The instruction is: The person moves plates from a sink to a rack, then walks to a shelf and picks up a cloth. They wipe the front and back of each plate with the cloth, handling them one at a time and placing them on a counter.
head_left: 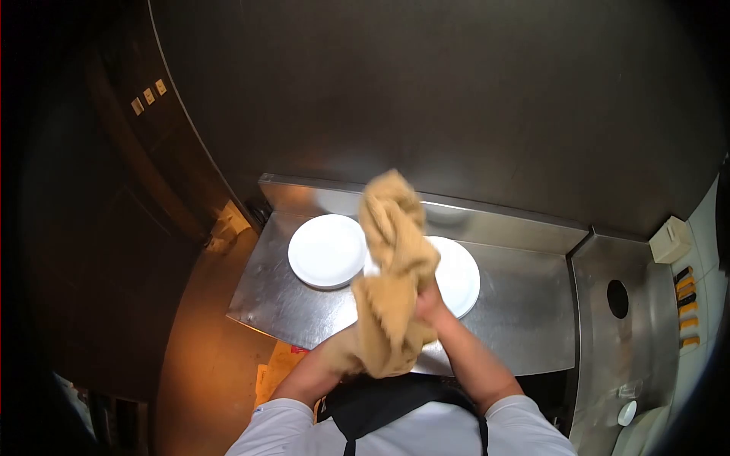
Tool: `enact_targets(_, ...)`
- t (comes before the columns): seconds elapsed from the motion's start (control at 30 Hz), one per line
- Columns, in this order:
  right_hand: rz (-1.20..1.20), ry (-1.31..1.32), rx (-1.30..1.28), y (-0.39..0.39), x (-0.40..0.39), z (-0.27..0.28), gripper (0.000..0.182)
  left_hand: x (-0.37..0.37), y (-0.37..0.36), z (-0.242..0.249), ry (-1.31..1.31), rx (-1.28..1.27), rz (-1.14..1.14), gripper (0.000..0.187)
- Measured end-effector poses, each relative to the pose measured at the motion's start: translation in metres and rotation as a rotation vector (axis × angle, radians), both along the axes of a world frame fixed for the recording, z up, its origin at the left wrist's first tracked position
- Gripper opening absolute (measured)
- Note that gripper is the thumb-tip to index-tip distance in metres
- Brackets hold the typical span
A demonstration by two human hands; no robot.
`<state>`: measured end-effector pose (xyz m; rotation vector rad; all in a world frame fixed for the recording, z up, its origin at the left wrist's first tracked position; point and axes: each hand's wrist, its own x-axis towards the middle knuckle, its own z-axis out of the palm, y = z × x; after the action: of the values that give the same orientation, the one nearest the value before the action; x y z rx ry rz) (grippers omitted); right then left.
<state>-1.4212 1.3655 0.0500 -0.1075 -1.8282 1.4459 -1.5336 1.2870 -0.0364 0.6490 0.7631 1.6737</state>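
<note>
A tan cloth (394, 251) hangs bunched in front of me, above the steel counter (525, 304). My right hand (428, 300) grips the cloth at its right side, with the fingers partly covered. The cloth hides my left hand; only the forearm shows, running under its lower left part. Behind and left of the cloth, a stack of white plates (327, 249) rests on the counter. More white plate surface (458, 277) shows to the right, partly behind the cloth and my right hand.
At the right, a steel surface (601, 342) has a dark round hole (617, 299). Yellow-handled tools (687, 308) line the tiled wall beside a beige box (671, 240). A small white dish (627, 413) sits at the lower right. A dark wall rises behind the counter.
</note>
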Motion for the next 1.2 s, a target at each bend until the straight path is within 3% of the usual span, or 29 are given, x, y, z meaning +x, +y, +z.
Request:
enact_targets(0.1,0.093,-0.342,-0.177,0.025,-0.004,-0.03,0.043,-0.008,0.001,0.006,-0.017,0.019,0.018,0.052)
enact_targets(0.23,0.011,-0.109,0.398,-0.018,0.003,-0.058,0.056,-0.012,-0.004,0.009,-0.005,0.014,0.02,0.053)
enact_targets(0.33,0.021,-0.021,0.441,-0.034,0.005,-0.014,0.055,-0.004,-0.002,0.008,0.017,-0.005,0.007,0.053)
enact_targets(0.4,0.041,-0.047,0.278,-0.016,-0.003,0.007,0.048,0.003,0.001,0.008,0.037,-0.008,0.017,0.054)
enact_targets(0.47,0.056,-0.209,-0.072,-0.004,-0.005,-0.001,0.044,0.009,0.009,0.008,0.093,-0.016,0.087,0.054)
enact_targets(0.6,-0.018,-0.165,0.105,-0.008,0.009,-0.096,0.034,-0.012,0.029,0.008,0.51,-0.197,0.531,0.055)
enact_targets(0.63,0.01,-0.085,-0.02,-0.025,0.021,-0.102,0.036,-0.028,0.035,0.009,0.622,-0.29,0.642,0.055)
enact_targets(0.73,0.062,-0.486,-0.043,-0.028,0.052,-0.097,0.048,-0.069,0.038,0.022,0.878,-0.366,0.876,0.053)
enact_targets(0.8,-0.311,-0.144,-0.022,-0.017,0.039,-0.059,0.04,-0.086,0.036,0.031,1.108,-0.371,0.967,0.051)
enact_targets(0.83,-0.343,-0.061,-0.091,-0.01,0.036,-0.04,0.037,-0.091,0.036,0.037,1.261,-0.393,0.998,0.051)
enact_targets(0.9,-0.424,0.002,-0.256,0.011,0.034,-0.021,0.031,-0.089,0.026,0.079,1.217,-0.355,0.936,0.044)
enact_targets(0.97,-0.53,0.083,-0.521,0.035,0.035,-0.027,0.029,-0.065,0.007,0.125,1.092,-0.071,0.864,0.044)
enact_targets(1.07,-0.493,0.241,-0.782,0.045,0.04,-0.035,0.029,-0.032,-0.019,0.138,0.485,0.225,0.58,0.05)
enact_targets(1.17,-0.481,0.346,-0.821,0.026,0.02,-0.053,0.03,-0.005,-0.025,0.088,0.779,0.132,0.729,0.046)
enact_targets(1.2,-0.467,0.255,-0.793,0.029,0.021,-0.059,0.033,-0.005,-0.031,0.08,0.744,0.102,0.681,0.045)
